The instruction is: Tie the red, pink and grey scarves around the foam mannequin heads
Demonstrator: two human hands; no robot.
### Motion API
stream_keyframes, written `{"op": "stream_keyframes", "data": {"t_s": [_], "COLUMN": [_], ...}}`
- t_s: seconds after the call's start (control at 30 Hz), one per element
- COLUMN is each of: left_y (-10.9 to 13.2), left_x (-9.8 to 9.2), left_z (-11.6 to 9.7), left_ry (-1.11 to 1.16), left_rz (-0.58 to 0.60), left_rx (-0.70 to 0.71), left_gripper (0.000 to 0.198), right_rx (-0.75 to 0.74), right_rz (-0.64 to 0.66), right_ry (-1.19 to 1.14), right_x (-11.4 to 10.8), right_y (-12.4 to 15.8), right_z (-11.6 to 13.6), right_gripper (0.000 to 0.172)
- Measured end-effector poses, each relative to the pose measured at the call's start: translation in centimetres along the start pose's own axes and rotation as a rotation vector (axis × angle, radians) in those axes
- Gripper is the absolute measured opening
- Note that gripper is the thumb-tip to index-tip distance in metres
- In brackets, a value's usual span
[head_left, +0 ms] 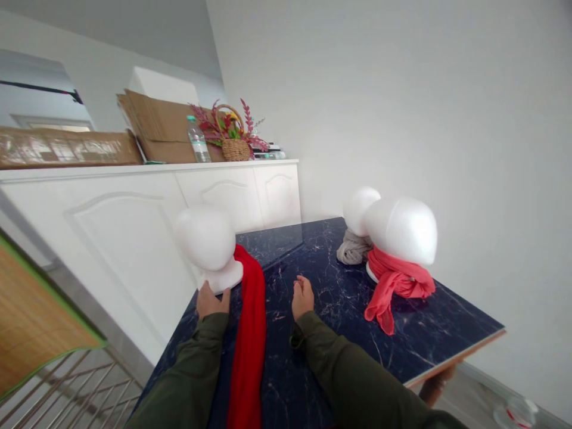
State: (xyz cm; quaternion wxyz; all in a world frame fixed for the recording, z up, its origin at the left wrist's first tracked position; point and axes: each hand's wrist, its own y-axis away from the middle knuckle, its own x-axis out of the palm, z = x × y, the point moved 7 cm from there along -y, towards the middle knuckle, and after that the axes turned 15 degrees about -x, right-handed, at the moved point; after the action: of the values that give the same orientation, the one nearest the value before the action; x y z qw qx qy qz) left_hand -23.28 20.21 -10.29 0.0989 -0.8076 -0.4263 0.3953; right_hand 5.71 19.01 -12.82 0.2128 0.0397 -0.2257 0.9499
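Note:
At the left of the table stands a white foam mannequin head [208,238] on its round base. My left hand [212,302] is at the near edge of that base, thumb and fingers spread; whether it touches the base is unclear. A long red scarf [251,333] runs from behind the head's neck toward me, between my forearms. Over the middle of the table is my right hand [302,296], its fingers loosely bent, with nothing visible in it. Farther right, a coral scarf [395,280] is wrapped and knotted around the neck of another foam head [404,229].
Behind that one, a third foam head [360,208] wears a grey scarf [354,247]. The dark marbled table [330,292] meets a white cabinet [214,187] bearing cardboard boxes, a bottle [198,140] and a flower basket [236,149]. A metal-framed chair [49,322] stands left.

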Motion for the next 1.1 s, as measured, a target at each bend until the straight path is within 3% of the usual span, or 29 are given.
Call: {"op": "stream_keyframes", "data": {"t_s": [0.1,0.17,0.27,0.37,0.43,0.5,0.6,0.73,0.9,1.1], "left_y": [1.9,2.9,3.9,4.3,4.4,4.5,4.9,5.5,5.2,5.0], "left_x": [-1.1,-1.9,-2.4,-1.8,-0.9,-0.1,0.2,-0.4,-0.7,-1.0], "left_z": [-1.8,-2.8,-4.0,-4.4,-4.5,-4.6,-5.0,-5.4,-5.1,-4.9], "left_ry": [0.046,0.081,0.113,0.120,0.123,0.127,0.142,0.160,0.152,0.166], "left_rz": [0.012,0.017,0.065,0.154,0.232,0.304,0.341,0.355,0.359,0.357], "left_rx": [0.134,0.206,0.272,0.281,0.279,0.284,0.310,0.354,0.316,0.295], "left_gripper": [0.060,0.055,0.047,0.037,0.032,0.029,0.027,0.027,0.027,0.027], "right_rx": [-0.087,-0.220,-0.442,-0.549,-0.507,-0.412,-0.195,-0.065,-0.016,-0.040], "right_rz": [-0.035,-0.093,-0.362,-0.662,-0.787,-0.781,-0.593,-0.418,-0.326,-0.323], "right_ry": [-0.058,-0.063,0.077,0.253,0.417,0.582,0.671,0.609,0.543,0.558], "right_x": [-2.6,-6.5,-16.0,-26.5,-32.0,-35.3,-36.5,-34.1,-31.0,-30.3], "right_y": [0.0,-0.2,-0.7,-1.9,-3.6,-5.9,-9.9,-12.5,-12.3,-11.1], "right_z": [2.8,5.1,7.5,7.9,7.9,8.1,8.3,8.5,7.9,8.5], "right_gripper": [0.031,0.031,0.028,0.026,0.026,0.031,0.033,0.025,0.033,0.033]}}
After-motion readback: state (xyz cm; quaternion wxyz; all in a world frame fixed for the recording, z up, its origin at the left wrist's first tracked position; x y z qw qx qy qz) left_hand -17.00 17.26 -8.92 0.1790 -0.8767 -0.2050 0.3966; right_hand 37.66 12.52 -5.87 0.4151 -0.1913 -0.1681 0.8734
